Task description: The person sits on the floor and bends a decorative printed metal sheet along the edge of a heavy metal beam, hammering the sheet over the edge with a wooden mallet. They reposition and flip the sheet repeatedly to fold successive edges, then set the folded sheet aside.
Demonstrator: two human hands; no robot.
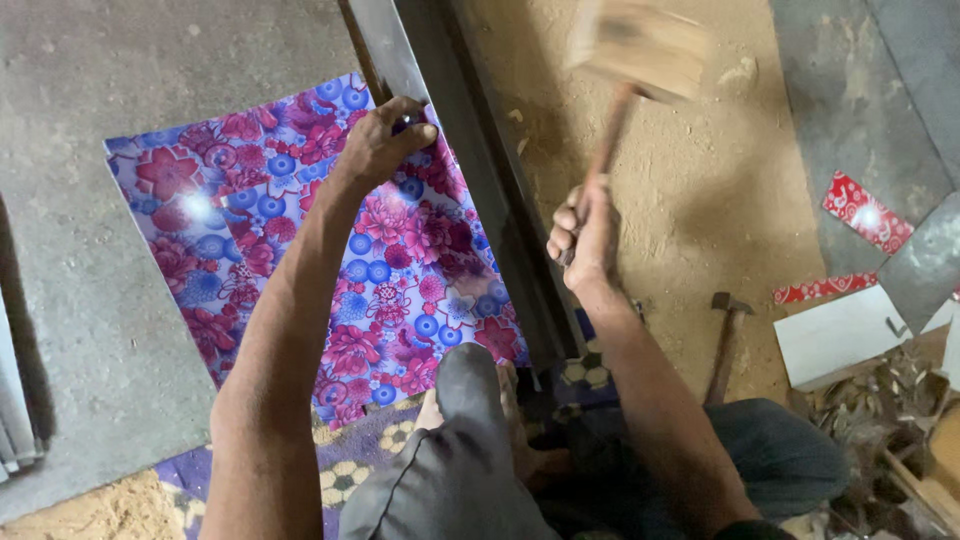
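From the head camera, the left hand (385,140) presses its fingertips on the edge of a glossy floral sheet (300,250) lying on the floor, right where the sheet meets a dark metal bar (470,140). Just right of that bar, the right hand (585,235) has a clenched grip on a wooden mallet (640,45), its blurred head raised above the fist. Further right lies a small hammer (728,340) on sawdust.
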